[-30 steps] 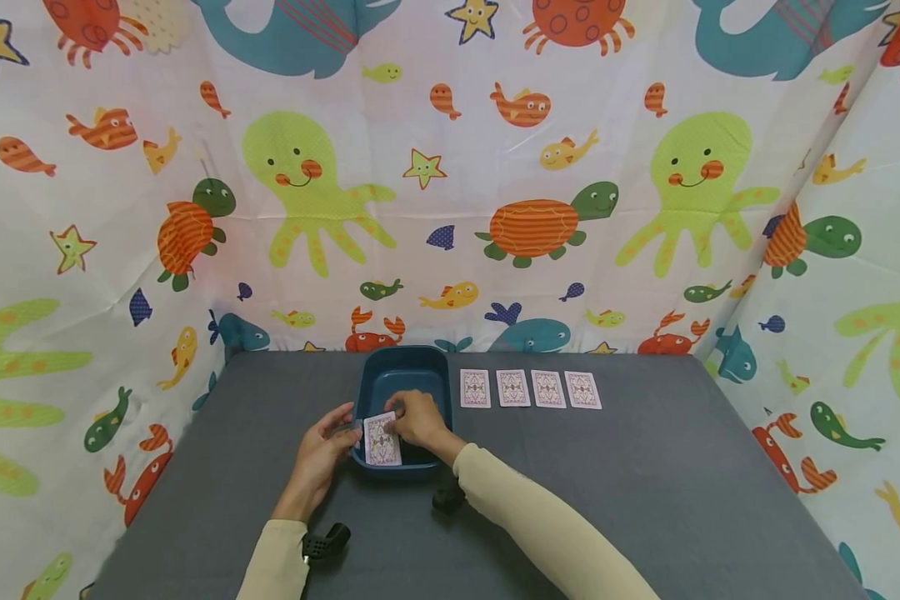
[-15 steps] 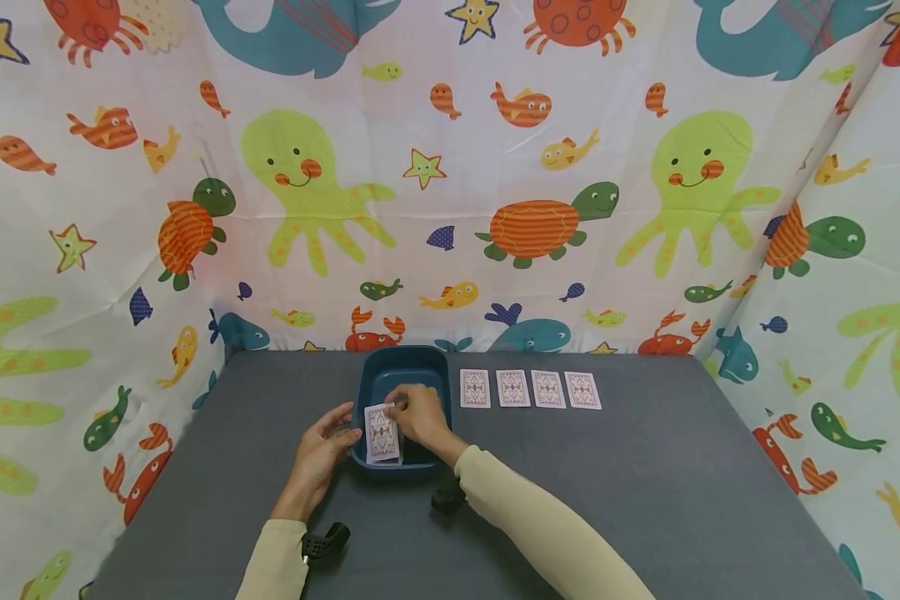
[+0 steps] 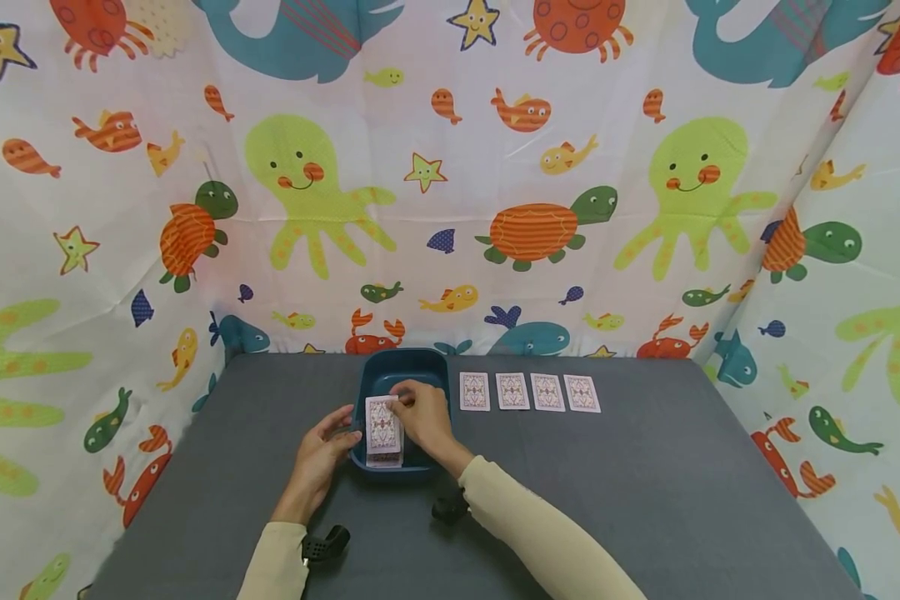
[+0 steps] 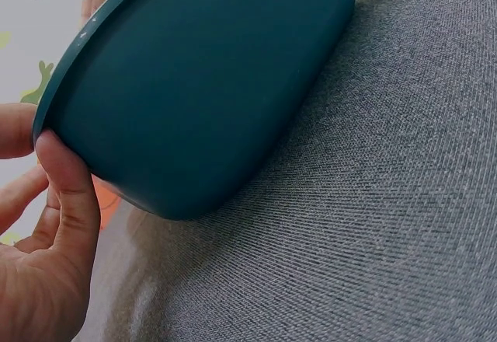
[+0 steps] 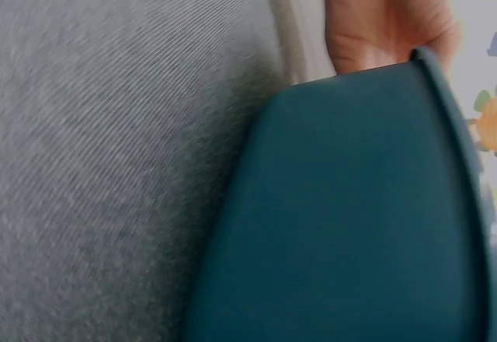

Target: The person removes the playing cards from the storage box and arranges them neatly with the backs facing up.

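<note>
A dark teal tub (image 3: 405, 372) stands on the grey table (image 3: 645, 500), near its far edge. My right hand (image 3: 420, 414) reaches into the tub and pinches a patterned playing card (image 3: 382, 425), lifted off a small stack (image 3: 383, 457) at the tub's near end. My left hand (image 3: 322, 454) grips the tub's near left corner, with thumb and fingers on the rim. The left wrist view shows that hand (image 4: 54, 225) against the tub's outer wall (image 4: 202, 85). The right wrist view shows only the tub's wall (image 5: 349, 225) and the left hand (image 5: 388, 19) behind it.
Several cards (image 3: 528, 391) lie face down in a row to the right of the tub. A curtain printed with sea animals (image 3: 450, 167) closes off the back and both sides of the table.
My right hand has lifted the top card and drawn it a little farther from me, up from the stack. The left hand has stayed on the tub's corner.
</note>
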Demonstrator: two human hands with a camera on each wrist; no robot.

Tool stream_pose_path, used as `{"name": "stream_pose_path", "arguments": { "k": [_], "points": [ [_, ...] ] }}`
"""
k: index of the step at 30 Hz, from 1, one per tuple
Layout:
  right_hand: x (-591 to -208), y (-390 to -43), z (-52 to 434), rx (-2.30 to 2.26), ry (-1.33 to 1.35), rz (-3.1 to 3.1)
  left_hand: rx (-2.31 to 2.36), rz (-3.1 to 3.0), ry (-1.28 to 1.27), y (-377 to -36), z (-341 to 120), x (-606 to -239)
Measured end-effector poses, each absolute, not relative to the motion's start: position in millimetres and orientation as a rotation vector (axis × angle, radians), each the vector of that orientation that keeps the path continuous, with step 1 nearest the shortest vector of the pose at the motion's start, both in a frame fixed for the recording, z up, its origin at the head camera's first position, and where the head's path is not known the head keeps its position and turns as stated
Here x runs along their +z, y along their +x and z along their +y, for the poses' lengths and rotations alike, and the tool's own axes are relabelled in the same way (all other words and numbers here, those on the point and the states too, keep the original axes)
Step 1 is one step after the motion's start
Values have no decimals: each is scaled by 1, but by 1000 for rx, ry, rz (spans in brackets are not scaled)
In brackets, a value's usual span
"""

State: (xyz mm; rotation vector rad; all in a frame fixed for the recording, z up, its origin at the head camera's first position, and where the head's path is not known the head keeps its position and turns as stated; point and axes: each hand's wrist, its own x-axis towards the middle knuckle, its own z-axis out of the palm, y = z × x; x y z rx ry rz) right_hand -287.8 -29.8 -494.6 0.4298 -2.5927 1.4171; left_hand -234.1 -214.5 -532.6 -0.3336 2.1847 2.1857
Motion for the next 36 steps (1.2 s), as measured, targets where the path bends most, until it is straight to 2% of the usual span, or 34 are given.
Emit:
{"name": "stream_pose_path", "arguments": {
  "k": [26, 36],
  "points": [
    [-475, -268, 12, 1716, 299, -2430, 2193, 2189, -368, -235, -214, -533],
    [-481, -266, 35, 1771, 259, -2424, 2179, 2194, -376, -234, -213, -532]
  ]
}}
